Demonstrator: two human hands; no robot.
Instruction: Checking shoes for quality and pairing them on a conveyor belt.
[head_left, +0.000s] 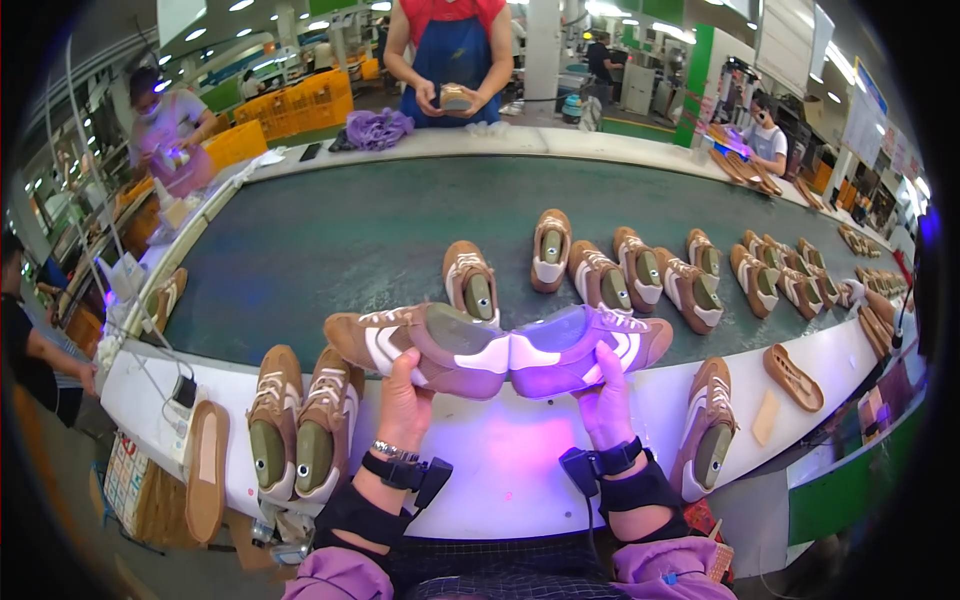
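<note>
My left hand [405,398] is closed around a brown sneaker [455,378] with white side stripes and white laces. Its mate, a matching sneaker [555,375], is gripped by my right hand [604,402] and partly lit violet. The two shoes are held up over the table edge, heel to heel, with toes pointing outward. Olive-green shoe lasts fill their openings. Beside my left forearm stands a pair of like sneakers [325,425], and right of my right forearm stands a single sneaker [708,420].
A green conveyor belt [330,220] carries several more sneakers toward the right. Loose brown soles lie on the white ledge, one [207,470] at left and one [793,378] at right. Across the belt, a person in a blue apron [447,65] holds a shoe. Cables hang at left.
</note>
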